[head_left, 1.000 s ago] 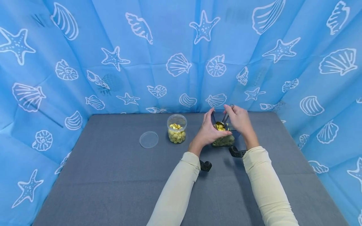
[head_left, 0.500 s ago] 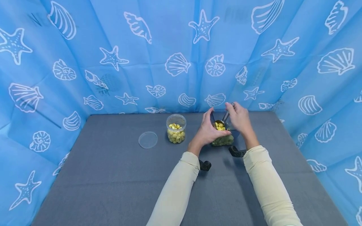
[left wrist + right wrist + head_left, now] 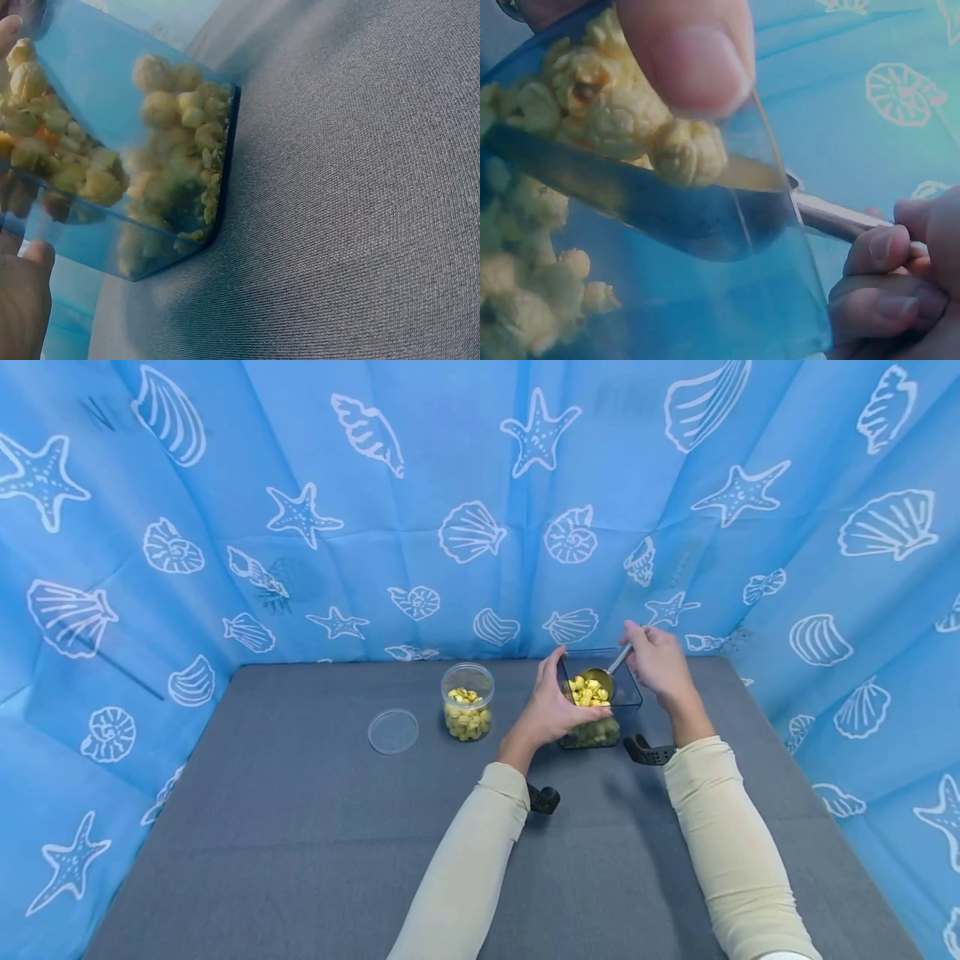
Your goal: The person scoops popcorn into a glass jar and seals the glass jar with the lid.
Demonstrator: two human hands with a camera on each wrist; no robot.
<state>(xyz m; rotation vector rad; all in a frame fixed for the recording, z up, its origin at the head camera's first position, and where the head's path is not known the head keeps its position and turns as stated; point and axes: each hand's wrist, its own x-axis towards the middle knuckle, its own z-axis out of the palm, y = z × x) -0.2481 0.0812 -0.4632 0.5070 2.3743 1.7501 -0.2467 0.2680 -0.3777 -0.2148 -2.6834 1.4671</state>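
A clear, bluish rectangular container (image 3: 628, 695) stands partly filled with yellow popcorn (image 3: 587, 692). My left hand (image 3: 551, 710) holds its near left side, thumb along the front and fingers on the left wall. By its handle, my right hand (image 3: 662, 668) grips a metal scoop (image 3: 697, 217). The scoop's bowl is inside the container, and the right wrist view shows popcorn in it. In that view the left thumb (image 3: 697, 67) hides part of the popcorn. Through the container wall, the left wrist view shows more popcorn (image 3: 161, 157) below.
Left of the container is an open round clear jar (image 3: 468, 673), about half full of popcorn. A round clear lid (image 3: 393, 732) lies flat farther left on the grey tabletop (image 3: 300, 827). Blue shell-patterned curtains (image 3: 420, 510) border the back and sides.
My right hand has shifted to the right, tilting the scoop's handle that way, so its bowl shows more plainly inside the container. My left hand stays on the container.
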